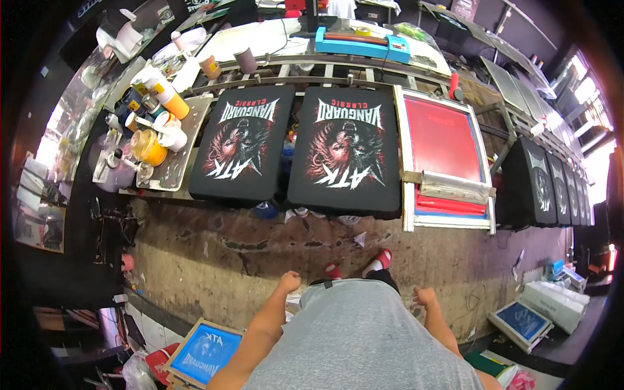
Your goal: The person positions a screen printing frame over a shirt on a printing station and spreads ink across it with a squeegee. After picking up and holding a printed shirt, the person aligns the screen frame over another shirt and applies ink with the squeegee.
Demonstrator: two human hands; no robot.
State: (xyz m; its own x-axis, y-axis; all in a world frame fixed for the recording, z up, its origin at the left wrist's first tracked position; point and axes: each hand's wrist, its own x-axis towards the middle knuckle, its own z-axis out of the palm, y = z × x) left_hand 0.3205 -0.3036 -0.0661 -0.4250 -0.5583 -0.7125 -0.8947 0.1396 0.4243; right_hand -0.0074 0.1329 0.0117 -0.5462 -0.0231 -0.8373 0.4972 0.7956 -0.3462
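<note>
My left hand point(290, 281) hangs at my side with its fingers curled; whether it holds anything is too small to tell. On the other side of my grey shirt, my right hand point(425, 297) is lowered too, fingers partly bent. Neither touches the bench. Ahead of me lie two black printed shirts, a left one point(224, 140) and a right one point(344, 146), stretched flat with red and white designs. Right of them rests a white-framed screen point(408, 156) with red ink, and a metal squeegee point(455, 186) lies across it.
Paint jars and bottles point(151, 146) crowd a tray at the left. A blue machine point(361, 47) stands behind the bench. More black shirts point(536, 185) line the right side. A blue screen point(207, 354) leans at lower left; a white box point(552, 304) sits at lower right.
</note>
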